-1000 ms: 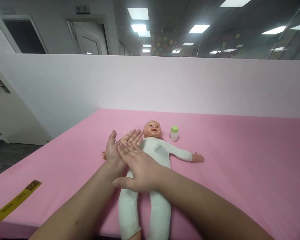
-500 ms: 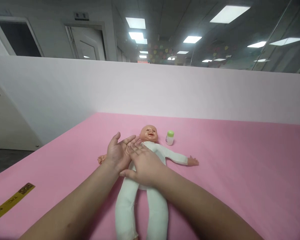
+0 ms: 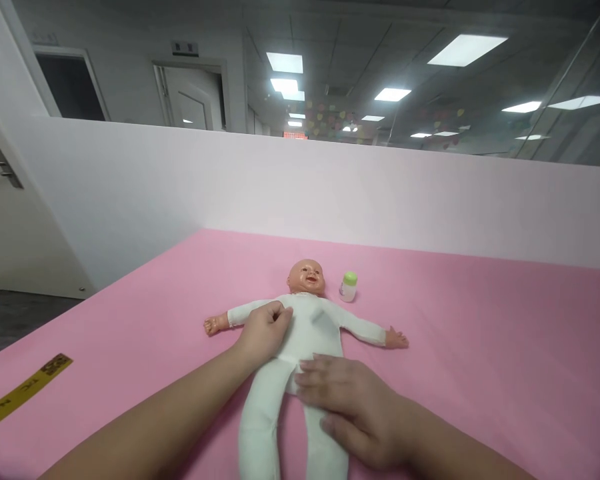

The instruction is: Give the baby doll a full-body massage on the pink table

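A baby doll (image 3: 316, 319) in a white suit lies on its back on the pink table (image 3: 490, 347), arms spread and head away from me. My left hand (image 3: 264, 329) rests on the doll's chest by its shoulder, fingers curled down onto the white cloth. My right hand (image 3: 347, 400) lies across the doll's hip and upper leg, fingers stretched out flat and pointing left. A small white bottle with a green cap (image 3: 349, 285) stands just right of the doll's head, apart from both hands.
A yellow strip with black print (image 3: 25, 393) lies near the table's left front edge. A low white partition (image 3: 330, 193) runs along the back of the table. A white door (image 3: 5, 227) stands at the left, beyond the table's edge.
My hands, which were pressed palm on palm above the doll's chest, have parted. The left dropped onto the chest and the right slid down to the doll's hip.
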`<state>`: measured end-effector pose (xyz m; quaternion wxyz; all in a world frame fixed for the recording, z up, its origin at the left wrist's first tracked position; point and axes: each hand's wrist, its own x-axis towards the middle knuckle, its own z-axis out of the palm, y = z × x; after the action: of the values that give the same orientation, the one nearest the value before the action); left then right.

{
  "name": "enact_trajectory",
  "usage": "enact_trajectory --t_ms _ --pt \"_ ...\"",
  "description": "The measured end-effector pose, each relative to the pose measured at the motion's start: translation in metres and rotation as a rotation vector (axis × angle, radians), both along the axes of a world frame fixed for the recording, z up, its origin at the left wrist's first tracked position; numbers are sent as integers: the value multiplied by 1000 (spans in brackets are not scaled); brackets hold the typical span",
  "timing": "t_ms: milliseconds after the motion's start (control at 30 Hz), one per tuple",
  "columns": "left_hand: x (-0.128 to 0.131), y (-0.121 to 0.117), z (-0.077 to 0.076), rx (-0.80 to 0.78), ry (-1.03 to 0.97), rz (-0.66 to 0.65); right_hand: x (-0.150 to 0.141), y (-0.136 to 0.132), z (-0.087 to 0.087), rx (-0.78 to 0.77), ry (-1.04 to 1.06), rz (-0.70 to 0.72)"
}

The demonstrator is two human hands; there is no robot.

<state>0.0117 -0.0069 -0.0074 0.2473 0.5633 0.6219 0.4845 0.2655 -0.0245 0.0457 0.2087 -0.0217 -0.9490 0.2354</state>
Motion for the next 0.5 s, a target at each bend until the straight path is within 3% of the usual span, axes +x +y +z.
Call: enact_trajectory --t_ms 133,333,500 --pt "1 -2 0 -19 100 -11 -5 9 -8 28 -42 -41" --pt "1 -7 3 40 212 -34 -14 51 -12 60 -246 -253" --pt "1 -8 5 18 263 -28 -22 82 -17 57 -294 -391"
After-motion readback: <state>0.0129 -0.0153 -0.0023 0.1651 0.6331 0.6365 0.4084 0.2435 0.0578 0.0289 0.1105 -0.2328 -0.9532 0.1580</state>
